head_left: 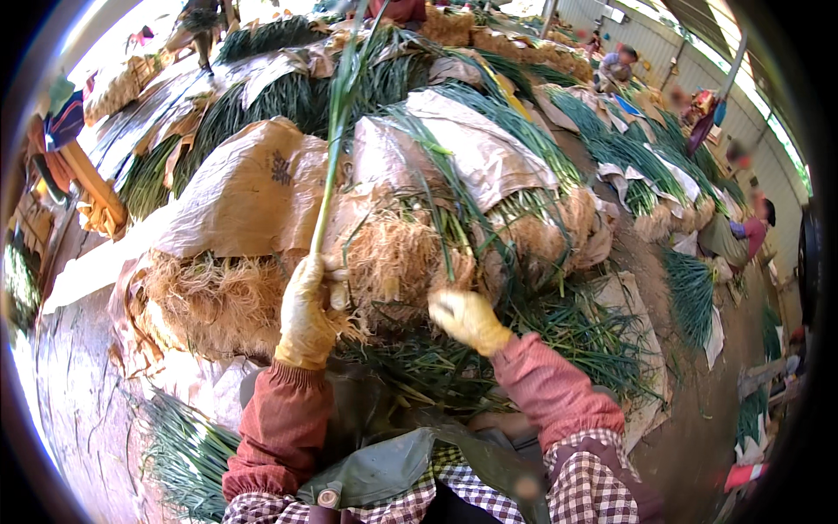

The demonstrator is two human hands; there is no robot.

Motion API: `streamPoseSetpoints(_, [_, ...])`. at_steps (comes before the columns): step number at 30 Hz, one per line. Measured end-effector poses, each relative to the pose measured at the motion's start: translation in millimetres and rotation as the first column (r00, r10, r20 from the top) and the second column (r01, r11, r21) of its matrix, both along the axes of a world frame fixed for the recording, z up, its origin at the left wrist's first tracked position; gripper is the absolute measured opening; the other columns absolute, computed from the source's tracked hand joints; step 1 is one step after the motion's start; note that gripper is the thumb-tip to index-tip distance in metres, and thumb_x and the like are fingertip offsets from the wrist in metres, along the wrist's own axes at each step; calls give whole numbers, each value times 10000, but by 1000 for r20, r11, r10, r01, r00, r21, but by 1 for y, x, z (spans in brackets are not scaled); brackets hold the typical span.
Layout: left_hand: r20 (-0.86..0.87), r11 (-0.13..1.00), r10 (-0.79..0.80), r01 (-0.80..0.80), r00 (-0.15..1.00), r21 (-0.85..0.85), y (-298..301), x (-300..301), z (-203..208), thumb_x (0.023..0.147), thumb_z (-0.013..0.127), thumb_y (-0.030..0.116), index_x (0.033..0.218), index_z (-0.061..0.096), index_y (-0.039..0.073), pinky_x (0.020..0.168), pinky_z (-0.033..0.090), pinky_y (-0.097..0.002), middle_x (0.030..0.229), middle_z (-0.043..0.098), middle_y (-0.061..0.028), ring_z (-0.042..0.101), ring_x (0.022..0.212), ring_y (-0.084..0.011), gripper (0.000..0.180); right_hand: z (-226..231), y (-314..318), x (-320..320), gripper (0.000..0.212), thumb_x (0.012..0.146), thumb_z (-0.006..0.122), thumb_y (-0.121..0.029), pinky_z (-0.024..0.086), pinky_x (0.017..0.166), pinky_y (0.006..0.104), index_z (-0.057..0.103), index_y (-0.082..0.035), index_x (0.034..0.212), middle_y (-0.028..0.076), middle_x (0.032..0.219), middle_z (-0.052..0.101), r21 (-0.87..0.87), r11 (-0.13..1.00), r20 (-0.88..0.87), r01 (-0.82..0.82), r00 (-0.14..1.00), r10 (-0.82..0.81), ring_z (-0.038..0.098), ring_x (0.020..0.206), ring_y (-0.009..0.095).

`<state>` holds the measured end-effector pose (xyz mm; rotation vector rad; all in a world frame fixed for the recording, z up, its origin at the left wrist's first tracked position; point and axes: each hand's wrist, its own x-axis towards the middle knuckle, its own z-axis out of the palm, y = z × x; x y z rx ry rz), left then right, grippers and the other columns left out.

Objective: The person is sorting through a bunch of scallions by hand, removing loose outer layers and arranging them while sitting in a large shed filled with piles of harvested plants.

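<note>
Upright in my left hand [305, 310], in a yellowed work glove, stands a long green onion [328, 179]; the fingers close round its lower end and its leaves reach past the top edge. My right hand [471, 321], gloved alike and slightly blurred, hovers to the right with curled fingers. Whether anything small is in that hand cannot be made out. Just beyond both hands lie big bundles of green onions, their tan roots [388, 253] facing me. A pale woven sack [249, 188] covers the left bundle, and another sheet [480, 148] lies over the right one.
Stripped green leaves [576, 336] are heaped below and right of my right hand. More onion leaves [188, 454] lie at lower left. Further bundles [628, 157] fill the floor beyond, where several people sit or stand, one at the right [742, 231]. A wooden post [92, 188] leans at left.
</note>
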<state>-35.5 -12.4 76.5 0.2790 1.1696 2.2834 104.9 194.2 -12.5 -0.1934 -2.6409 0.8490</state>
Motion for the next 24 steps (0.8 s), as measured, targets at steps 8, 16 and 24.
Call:
streamPoseSetpoints(8, [111, 973, 231, -227, 967, -40, -45, -26, -14, 918, 444, 329, 920, 531, 62, 330, 290, -208, 767, 567, -73, 374, 428, -91, 281, 25, 26, -244, 374, 776, 569, -332, 444, 761, 402, 526, -107, 1072, 135, 982, 599, 453, 875, -132, 172, 983, -125, 577, 883, 276])
streamPoseSetpoints(16, [175, 957, 289, -279, 941, -81, -49, -37, -19, 938, 426, 261, 908, 532, 65, 465, 399, -188, 813, 609, -83, 577, 597, -137, 225, 12, 5, -279, 309, 785, 576, -396, 466, 628, 393, 654, -136, 934, 91, 749, 642, 303, 944, 52, 129, 987, -151, 618, 711, 237])
streamPoseSetpoints(24, [-39, 908, 411, -412, 911, -77, 2, -44, -17, 922, 467, 151, 988, 570, 28, 484, 284, -148, 724, 537, 40, 346, 540, -15, 173, 150, 128, -194, 164, 777, 591, -212, 478, 593, 350, 618, -52, 795, 136, 736, 625, 91, 879, -324, 468, 849, -418, 584, 630, 263])
